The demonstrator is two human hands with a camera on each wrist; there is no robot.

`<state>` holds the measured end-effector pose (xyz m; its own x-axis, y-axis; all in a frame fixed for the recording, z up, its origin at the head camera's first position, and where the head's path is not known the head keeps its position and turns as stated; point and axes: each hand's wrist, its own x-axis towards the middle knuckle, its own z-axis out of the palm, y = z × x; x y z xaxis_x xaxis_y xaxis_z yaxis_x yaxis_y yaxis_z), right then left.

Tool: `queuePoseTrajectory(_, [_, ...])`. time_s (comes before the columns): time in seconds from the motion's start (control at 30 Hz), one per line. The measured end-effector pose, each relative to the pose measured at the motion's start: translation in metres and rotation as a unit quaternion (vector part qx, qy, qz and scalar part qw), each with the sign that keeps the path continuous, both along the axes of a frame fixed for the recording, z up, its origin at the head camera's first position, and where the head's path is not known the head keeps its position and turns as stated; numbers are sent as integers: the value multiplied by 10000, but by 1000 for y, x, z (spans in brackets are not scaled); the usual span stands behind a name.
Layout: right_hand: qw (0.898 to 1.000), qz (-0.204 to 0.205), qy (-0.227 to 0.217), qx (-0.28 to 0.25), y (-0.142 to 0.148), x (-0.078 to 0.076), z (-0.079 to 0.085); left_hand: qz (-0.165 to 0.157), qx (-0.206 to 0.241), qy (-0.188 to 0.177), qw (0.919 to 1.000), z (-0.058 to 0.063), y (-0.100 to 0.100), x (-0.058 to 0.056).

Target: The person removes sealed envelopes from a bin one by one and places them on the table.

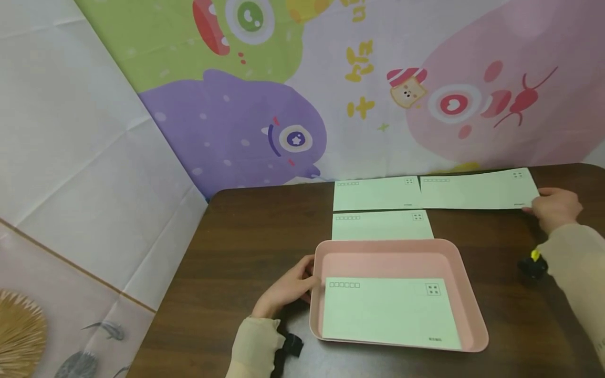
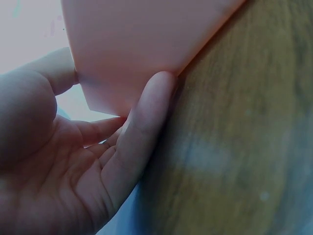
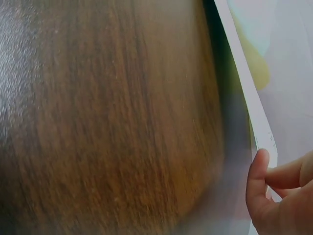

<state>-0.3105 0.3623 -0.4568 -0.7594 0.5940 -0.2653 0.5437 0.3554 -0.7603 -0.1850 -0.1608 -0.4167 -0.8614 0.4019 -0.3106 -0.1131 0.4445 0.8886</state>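
The left hand (image 1: 288, 289) grips the left rim of the pink tray (image 1: 454, 273) on the tabletop (image 1: 246, 236); the right hand (image 1: 555, 207) pinches the far right envelope (image 1: 477, 191) at its corner.

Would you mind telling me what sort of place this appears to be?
Probably a staged tabletop workspace: a dark wooden table against a cartoon backdrop cloth, with pale green envelopes and a pink tray.
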Motion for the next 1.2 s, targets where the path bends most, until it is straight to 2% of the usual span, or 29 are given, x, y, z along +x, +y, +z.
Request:
queuePoseTrajectory(0.07, [9999, -102, -74, -62, 0, 0, 2, -4, 11, -2, 10000, 0, 0, 0])
queuePoseTrajectory(0.17, [9998, -83, -37, -199, -8, 7, 13, 1, 20, -7, 10000, -1, 0, 0])
queuePoseTrajectory(0.4, [9958, 814, 346, -249, -21, 21, 31, -4, -31, 24, 10000, 0, 0, 0])
queuePoseTrajectory(0.47, [9947, 882, 414, -338, -21, 21, 33, -11, -35, 10, 10000, 0, 0, -1])
queuePoseTrajectory(0.53, [9931, 822, 467, -699, -22, 20, 34, -18, -29, 5, 10000, -3, 0, -2])
queuePoseTrajectory(0.57, [9903, 724, 519, -1065, -23, 19, 35, -14, -33, 3, 10000, -6, -1, -3])
queuePoseTrajectory(0.67, [9745, 382, 678, -2107, -25, 15, 38, 4, -23, 33, 10000, -16, -3, -7])
queuePoseTrajectory(0.77, [9610, 197, 762, -2650, -27, 12, 39, 24, -45, 80, 10000, -27, -5, -11])
queuePoseTrajectory(0.97, [9612, 247, 708, -2654, -29, 10, 37, 33, -46, 117, 9999, -31, -6, -13])
queuePoseTrajectory(1.2, [9700, 585, 550, -2296, -30, 18, 39, -15, -6, 122, 9999, -33, -6, -14])
